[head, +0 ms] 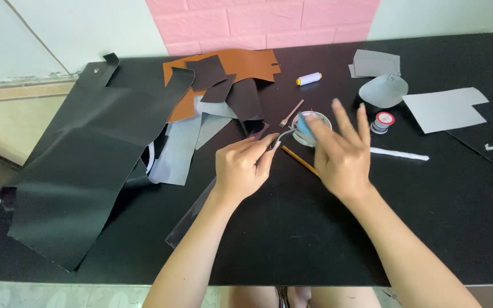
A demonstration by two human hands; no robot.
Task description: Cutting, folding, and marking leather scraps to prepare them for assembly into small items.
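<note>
Black tabletop [292, 228]: strewn with leather offcuts.
Left hand [241, 168]: pinched on thin grey strip [281, 137].
Right hand [340, 151]: fingers spread, blue sponge [305, 122] at fingertips.
Risk: small white dish [315, 130] likely tipping if nudged.

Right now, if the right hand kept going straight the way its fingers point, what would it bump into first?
Probably the small round dish just under and ahead of the right hand; its fingertips already hover over the rim. Past that the black table looks bare, though depth is hard to judge.

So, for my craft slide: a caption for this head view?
Left hand pinches a thin strip while right hand reaches a small white dish.
</note>
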